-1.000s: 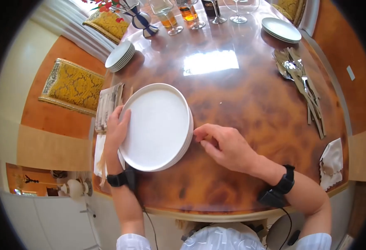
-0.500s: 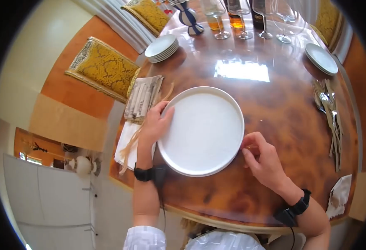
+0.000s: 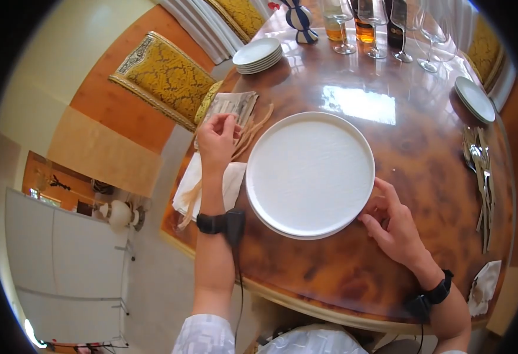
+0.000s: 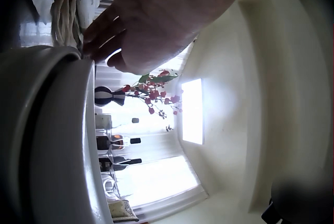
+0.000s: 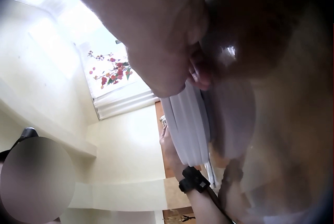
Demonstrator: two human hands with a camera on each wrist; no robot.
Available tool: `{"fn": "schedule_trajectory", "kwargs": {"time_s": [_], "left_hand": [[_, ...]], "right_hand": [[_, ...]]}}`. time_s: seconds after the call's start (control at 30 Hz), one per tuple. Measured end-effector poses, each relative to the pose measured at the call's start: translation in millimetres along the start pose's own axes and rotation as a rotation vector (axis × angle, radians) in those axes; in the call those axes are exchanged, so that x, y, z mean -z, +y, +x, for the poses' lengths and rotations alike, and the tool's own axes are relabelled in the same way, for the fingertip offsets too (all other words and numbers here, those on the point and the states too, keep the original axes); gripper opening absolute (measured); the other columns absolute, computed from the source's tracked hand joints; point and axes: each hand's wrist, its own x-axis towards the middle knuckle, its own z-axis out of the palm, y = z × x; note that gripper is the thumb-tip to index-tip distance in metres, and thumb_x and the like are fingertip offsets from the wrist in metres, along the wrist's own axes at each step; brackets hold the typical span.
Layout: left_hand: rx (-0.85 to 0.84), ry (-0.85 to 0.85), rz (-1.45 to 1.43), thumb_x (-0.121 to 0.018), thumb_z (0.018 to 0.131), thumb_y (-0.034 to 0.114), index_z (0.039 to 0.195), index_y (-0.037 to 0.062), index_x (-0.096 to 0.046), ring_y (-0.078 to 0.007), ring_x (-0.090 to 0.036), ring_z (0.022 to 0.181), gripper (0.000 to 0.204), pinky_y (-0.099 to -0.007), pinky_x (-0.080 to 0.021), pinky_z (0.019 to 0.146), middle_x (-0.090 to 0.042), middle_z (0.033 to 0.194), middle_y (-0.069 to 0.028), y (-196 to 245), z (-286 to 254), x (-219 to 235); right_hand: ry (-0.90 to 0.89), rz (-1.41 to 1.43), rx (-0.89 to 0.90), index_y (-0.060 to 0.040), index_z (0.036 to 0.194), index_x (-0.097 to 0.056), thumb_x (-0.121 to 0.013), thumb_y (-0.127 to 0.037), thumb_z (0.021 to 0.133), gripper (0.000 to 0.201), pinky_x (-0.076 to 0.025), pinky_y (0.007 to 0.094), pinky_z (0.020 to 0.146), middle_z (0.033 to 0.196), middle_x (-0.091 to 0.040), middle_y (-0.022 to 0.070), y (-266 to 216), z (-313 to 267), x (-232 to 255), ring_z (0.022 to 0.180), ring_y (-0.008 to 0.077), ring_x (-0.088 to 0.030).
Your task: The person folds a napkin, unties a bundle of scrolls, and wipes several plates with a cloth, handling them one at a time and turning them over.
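Observation:
A stack of large white plates (image 3: 311,174) rests on the glossy table; its layered edges (image 5: 185,130) show in the right wrist view. My left hand (image 3: 216,144) is off the stack, to its left, above beige ribbon-like strips (image 3: 250,137) and folded napkins, with loosely bent fingers. The left wrist view shows that hand (image 4: 151,20) past the plate rim (image 4: 86,130), near the strips (image 4: 65,13); contact with them cannot be told. My right hand (image 3: 396,227) is at the stack's lower right edge, fingers relaxed and bent, fingertips beside or against the rim.
A white cloth (image 3: 229,183) lies left of the plates. Small plates (image 3: 257,56) are stacked behind, others (image 3: 475,99) at the right, above cutlery (image 3: 483,183) and a crumpled napkin (image 3: 484,286). Wine glasses (image 3: 376,29), bottles and a striped vase (image 3: 299,22) stand at the back.
My left hand has let go of the plates' left edge and moved left over the strips and napkins. The right hand stays by the right edge. The head view has shifted.

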Motion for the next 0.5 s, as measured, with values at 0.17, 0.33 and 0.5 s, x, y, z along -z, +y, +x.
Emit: {"fn": "schedule_trajectory", "kwargs": {"time_s": [0.17, 0.33, 0.5], "left_hand": [[-0.004, 0.123, -0.085, -0.064, 0.103, 0.015, 0.101, -0.0010, -0.071, -0.0093, -0.064, 0.061, 0.018, -0.0238, -0.048, 0.055, -0.073, 0.078, -0.0054, 5, 2, 7], [-0.019, -0.172, 0.046, -0.066, 0.102, 0.022, 0.107, -0.0011, -0.071, -0.0150, -0.069, 0.071, 0.024, -0.0293, -0.053, 0.063, -0.075, 0.086, -0.0094, -17, 1, -4], [-0.060, -0.371, 0.208, -0.066, 0.100, 0.033, 0.116, 0.0022, -0.072, -0.0321, -0.073, 0.098, 0.036, -0.0415, -0.056, 0.088, -0.076, 0.102, -0.0202, -22, -9, -26]], "right_hand": [[-0.020, -0.050, 0.058, 0.0004, 0.157, -0.028, -0.068, -0.002, 0.093, 0.075, -0.055, 0.0304, 0.069, 0.092, -0.072, 0.0110, 1, -1, -2, 0.071, 0.0190, -0.069], [-0.025, -0.055, 0.050, 0.0005, 0.158, -0.028, -0.065, -0.002, 0.096, 0.072, -0.055, 0.0289, 0.067, 0.095, -0.070, 0.0098, -5, -5, -1, 0.072, 0.0168, -0.069], [0.007, 0.137, -0.133, -0.0002, 0.158, -0.030, -0.058, -0.010, 0.105, 0.061, -0.055, 0.0256, 0.054, 0.101, -0.067, 0.0089, -4, -2, -2, 0.071, 0.0141, -0.069]]}}
